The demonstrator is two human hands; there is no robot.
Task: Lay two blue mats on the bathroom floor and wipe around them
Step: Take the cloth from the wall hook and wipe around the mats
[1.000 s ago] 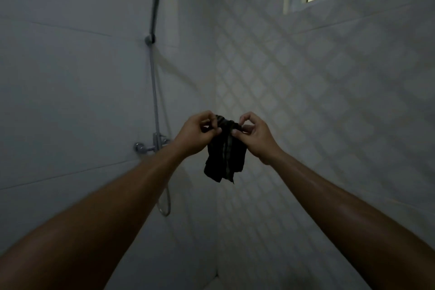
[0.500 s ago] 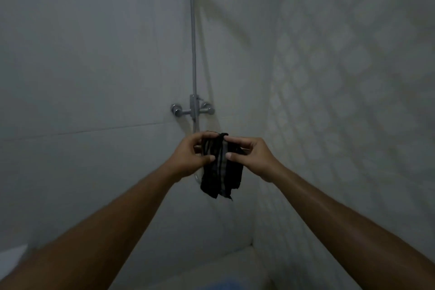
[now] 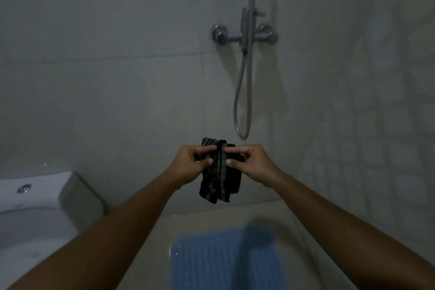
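Blue mat [image 3: 223, 266] flat, dark cloth [image 3: 220, 183] dangling

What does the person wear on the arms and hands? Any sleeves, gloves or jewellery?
Nothing worn is visible. The left hand and right hand have no gloves, and no ring shows in the dim light. The left forearm and right forearm are bare up to the frame edge: no sleeve, watch or bracelet.

The pale tiled floor [image 3: 211, 220] is dim and faintly glossy where it meets the foot of the wall. A ribbed blue mat [image 3: 223, 266] lies flat on it, its far edge near the wall but apart from it. A shadow darkens its far right corner. A white toilet [image 3: 35, 209] is off to the left.
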